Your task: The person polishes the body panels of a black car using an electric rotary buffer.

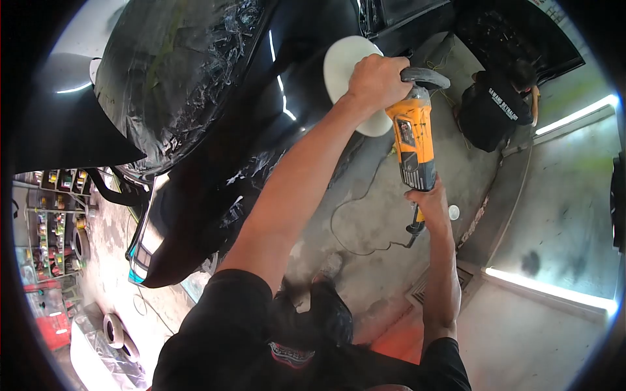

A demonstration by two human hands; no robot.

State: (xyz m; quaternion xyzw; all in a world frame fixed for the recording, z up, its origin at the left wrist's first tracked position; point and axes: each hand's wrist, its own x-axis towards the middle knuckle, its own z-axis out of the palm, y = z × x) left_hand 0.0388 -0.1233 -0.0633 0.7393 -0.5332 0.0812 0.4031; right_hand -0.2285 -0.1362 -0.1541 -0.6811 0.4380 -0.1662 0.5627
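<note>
An orange and black power polisher is held in both my hands beside a glossy black car body. My left hand is wrapped round the tool's front end, near its dark loop handle. Round the rear grip, my right hand is closed. The tool's white round pad stands against or very near the black panel; whether they touch cannot be made out. A dark cord runs from the tool's rear end down to the floor.
A person in a black shirt crouches at the upper right by a black panel. Crumpled plastic film covers the car's glass. Shelves with cans and tyres stand at the left. A floor grate lies near my right arm.
</note>
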